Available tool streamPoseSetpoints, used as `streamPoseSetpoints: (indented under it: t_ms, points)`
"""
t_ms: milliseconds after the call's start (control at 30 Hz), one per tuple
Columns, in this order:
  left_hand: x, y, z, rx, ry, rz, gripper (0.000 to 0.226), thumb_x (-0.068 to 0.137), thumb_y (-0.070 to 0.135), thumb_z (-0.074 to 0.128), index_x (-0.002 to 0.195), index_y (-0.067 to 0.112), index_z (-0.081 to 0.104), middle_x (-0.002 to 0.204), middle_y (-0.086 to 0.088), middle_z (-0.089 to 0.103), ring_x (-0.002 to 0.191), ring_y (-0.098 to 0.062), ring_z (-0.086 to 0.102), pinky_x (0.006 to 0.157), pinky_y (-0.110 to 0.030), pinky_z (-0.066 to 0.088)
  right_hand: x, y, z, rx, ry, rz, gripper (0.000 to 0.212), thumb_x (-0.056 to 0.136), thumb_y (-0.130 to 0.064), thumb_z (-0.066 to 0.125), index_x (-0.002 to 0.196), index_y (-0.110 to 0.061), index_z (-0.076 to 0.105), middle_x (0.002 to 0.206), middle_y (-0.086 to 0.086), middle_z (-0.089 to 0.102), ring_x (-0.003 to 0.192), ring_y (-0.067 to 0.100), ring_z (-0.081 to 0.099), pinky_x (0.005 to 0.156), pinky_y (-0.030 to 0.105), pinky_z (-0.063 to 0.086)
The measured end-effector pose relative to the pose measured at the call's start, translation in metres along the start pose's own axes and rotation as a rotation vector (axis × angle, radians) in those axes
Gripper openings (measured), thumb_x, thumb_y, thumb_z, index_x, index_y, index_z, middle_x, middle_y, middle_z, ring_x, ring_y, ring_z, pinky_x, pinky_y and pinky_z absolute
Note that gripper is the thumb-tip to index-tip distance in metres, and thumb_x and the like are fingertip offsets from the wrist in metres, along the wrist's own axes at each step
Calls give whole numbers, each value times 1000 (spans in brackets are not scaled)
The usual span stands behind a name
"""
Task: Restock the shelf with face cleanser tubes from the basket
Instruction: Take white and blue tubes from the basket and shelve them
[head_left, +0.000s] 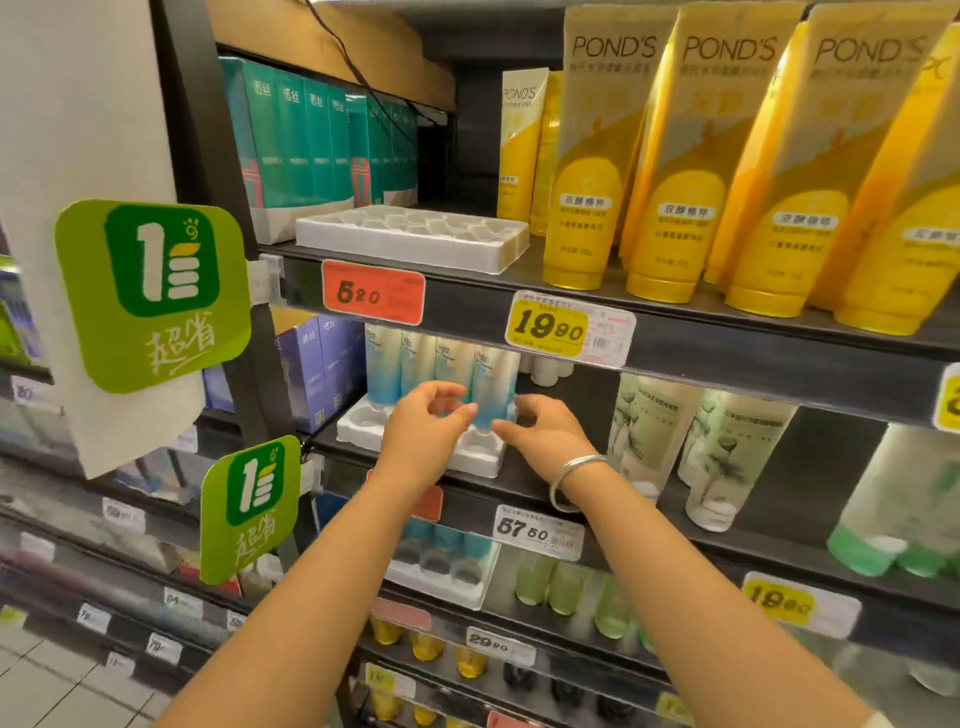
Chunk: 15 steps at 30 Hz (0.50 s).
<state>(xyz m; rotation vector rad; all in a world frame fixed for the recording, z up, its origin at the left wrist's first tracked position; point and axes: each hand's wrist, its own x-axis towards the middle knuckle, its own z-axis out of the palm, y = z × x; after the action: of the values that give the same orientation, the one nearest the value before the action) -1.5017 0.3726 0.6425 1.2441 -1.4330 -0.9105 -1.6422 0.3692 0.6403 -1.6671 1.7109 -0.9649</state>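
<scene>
Both hands at middle shelf. Left hand (423, 423) and right hand (543, 428) flank the front blue tube (493, 387), fingers loosely curled; actual contact cannot be told. Tube stands in white tray (480, 460). Risk: a nudge topples neighbouring tubes (410, 364).

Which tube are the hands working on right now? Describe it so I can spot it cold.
Find the yellow 19.90 price tag on the shelf edge under the yellow Pond's tubes. Just below and left of it, white-and-blue tubes stand in a white tray. It is the rightmost tube of that row, between the left hand and the right hand.
</scene>
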Motion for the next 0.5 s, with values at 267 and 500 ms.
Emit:
streamPoseSetpoints:
  t_ms: [267, 500]
  points:
    - [-43, -8, -14, -257, -295, -168, 9, 86, 16, 63, 85, 25, 65, 84, 4, 67, 74, -8, 66, 63, -18, 48, -116, 27, -19, 347, 266, 32, 22, 89, -5, 56, 107, -17, 55, 82, 1, 60, 71, 14, 61, 66, 15, 50]
    - [-113, -56, 16, -290, -559, -347, 14, 87, 9, 60, 83, 22, 63, 73, 5, 66, 53, 3, 62, 52, -13, 47, -248, 95, -1, 484, 490, 495, 19, 91, -1, 51, 109, -5, 55, 84, 9, 60, 54, 4, 59, 54, 18, 46]
